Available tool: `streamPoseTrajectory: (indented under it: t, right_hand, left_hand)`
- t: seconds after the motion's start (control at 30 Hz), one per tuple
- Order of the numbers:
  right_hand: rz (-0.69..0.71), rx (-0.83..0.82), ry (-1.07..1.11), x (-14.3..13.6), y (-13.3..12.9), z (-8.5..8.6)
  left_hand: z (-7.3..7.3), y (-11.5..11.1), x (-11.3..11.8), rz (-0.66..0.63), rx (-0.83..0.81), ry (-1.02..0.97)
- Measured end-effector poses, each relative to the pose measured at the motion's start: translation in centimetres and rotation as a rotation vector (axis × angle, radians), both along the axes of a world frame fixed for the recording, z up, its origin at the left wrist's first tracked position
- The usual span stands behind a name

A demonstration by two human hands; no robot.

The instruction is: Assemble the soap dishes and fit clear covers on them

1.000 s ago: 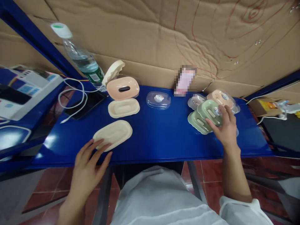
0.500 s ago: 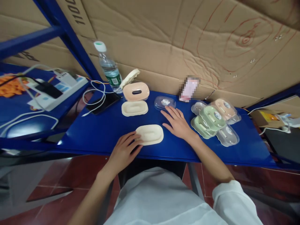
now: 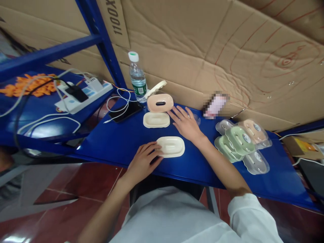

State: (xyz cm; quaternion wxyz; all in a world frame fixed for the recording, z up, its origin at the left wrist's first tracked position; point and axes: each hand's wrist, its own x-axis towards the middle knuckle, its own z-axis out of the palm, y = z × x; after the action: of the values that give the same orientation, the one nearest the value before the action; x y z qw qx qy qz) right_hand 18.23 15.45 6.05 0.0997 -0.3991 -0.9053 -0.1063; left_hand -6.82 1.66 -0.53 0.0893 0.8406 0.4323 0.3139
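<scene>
On the blue table, near its front edge, lies a cream tray. I see the left hand touch its left end, fingers loose, its grip not closed on it. Further back, the right hand lies flat and open over a clear lid, beside a pink dish.

I'm reading "1100X" printed in black on the cardboard sheet behind the blue post. I'm seeing a green label on the water bottle, text too small to read.
</scene>
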Motion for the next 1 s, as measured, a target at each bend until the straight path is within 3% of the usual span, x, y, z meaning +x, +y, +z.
streamPoseTrajectory:
  t: [0.13,0.23,0.3,0.4,0.5,0.6,0.83,1.0]
  right_hand:
    - [0.031,-0.058,-0.057,-3.6,5.2,0.3]
    - [0.001,-0.081,-0.015,-4.0,6.5,0.2]
    - [-0.011,-0.057,0.112,-3.3,5.1,0.4]
    - [0.051,0.010,0.294,-1.2,0.5,1.1]
    - [0.160,0.046,0.347,0.7,-4.9,1.3]
    - [0.209,0.024,0.333,1.8,-8.6,0.6]
    - [0.277,-0.065,0.206,2.0,-10.3,-2.6]
    - [0.273,0.025,0.166,2.3,-11.1,-3.8]
  left_hand:
    - [-0.1,-0.2,-0.1,0.034,0.016,-0.024]
    - [-0.2,-0.3,-0.2,0.055,0.031,-0.035]
    - [-0.3,-0.3,-0.2,0.054,0.025,-0.027]
    - [-0.3,-0.4,-0.1,0.087,-0.020,-0.037]
    - [-0.4,-0.5,0.0,0.170,-0.066,-0.127]
    - [-0.6,-0.5,0.0,0.200,-0.035,-0.214]
    - [-0.3,-0.1,0.0,0.049,-0.030,-0.048]
    - [-0.4,-0.3,0.1,0.094,-0.042,-0.074]
